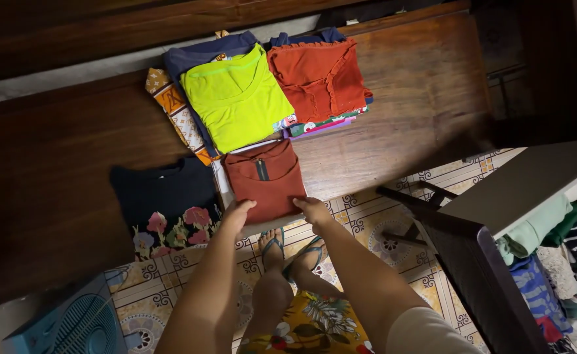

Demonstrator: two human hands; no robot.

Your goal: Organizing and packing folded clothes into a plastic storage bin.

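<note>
A folded rust-brown top (267,178) with a small zip at the neck lies near the front edge of a dark wooden bench (400,105). My left hand (238,214) rests on its lower left corner, and my right hand (313,210) rests on its lower right corner. Both hands press flat on the garment's near edge with the fingers slightly apart. Behind it sit a folded lime-green shirt (237,98) on a stack and a folded orange frilled top (318,77) on another stack. A black top with pink flowers (167,206) lies spread to the left.
A blue fan (72,324) stands at the lower left on the patterned tile floor (373,223). A dark table (498,203) at the right has clothes (563,255) piled beneath and beside it. My feet in sandals (291,252) stand below the bench edge.
</note>
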